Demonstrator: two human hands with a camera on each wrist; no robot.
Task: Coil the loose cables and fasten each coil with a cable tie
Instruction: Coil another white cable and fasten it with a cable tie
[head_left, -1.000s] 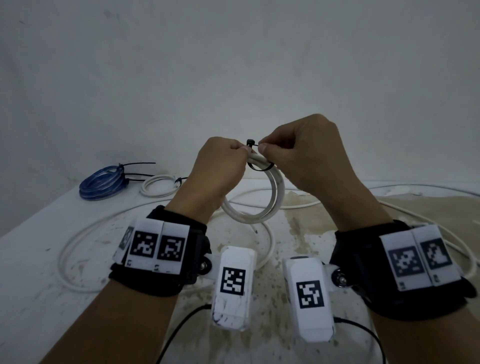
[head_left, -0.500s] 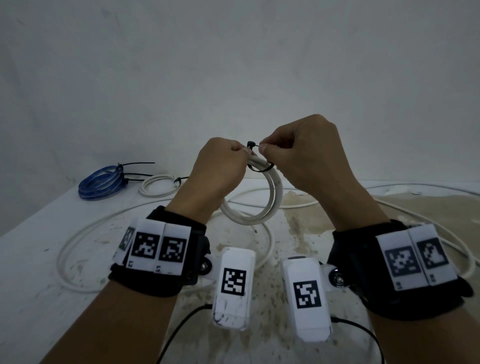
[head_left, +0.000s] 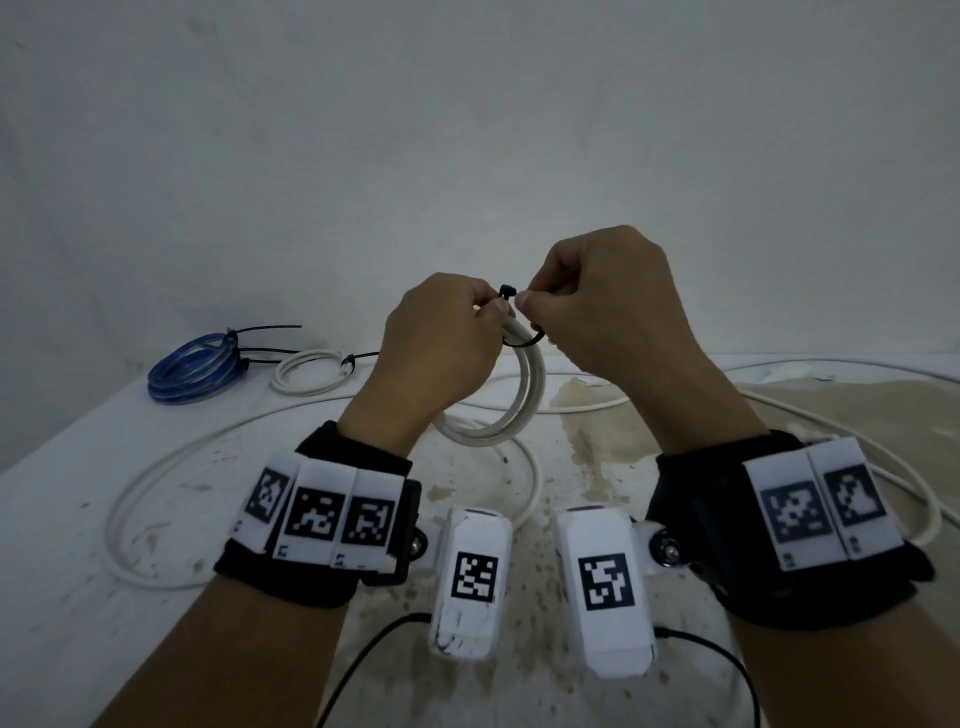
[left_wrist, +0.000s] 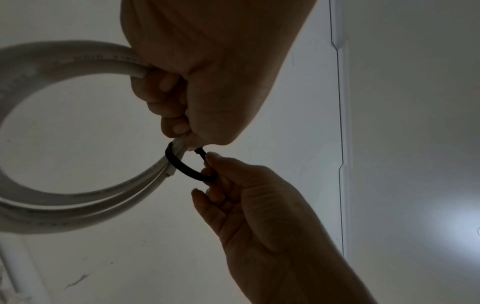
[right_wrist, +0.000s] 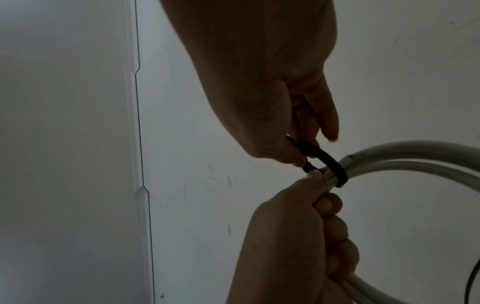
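I hold a small coil of white cable up in the air above the table. My left hand grips the top of the coil, fingers curled round its strands. A black cable tie loops loosely around the coil beside that grip. My right hand pinches the black cable tie close to its head, thumb against forefinger. The tie forms an open ring, wider than the cable bundle. The tie's tail is hidden inside my right hand.
A blue coil and a small white coil, both tied, lie at the table's back left. A long loose white cable sprawls in wide loops across the stained table. A bare wall stands behind.
Both hands and the coil have stayed almost still. The tie's loop looks about the same size.
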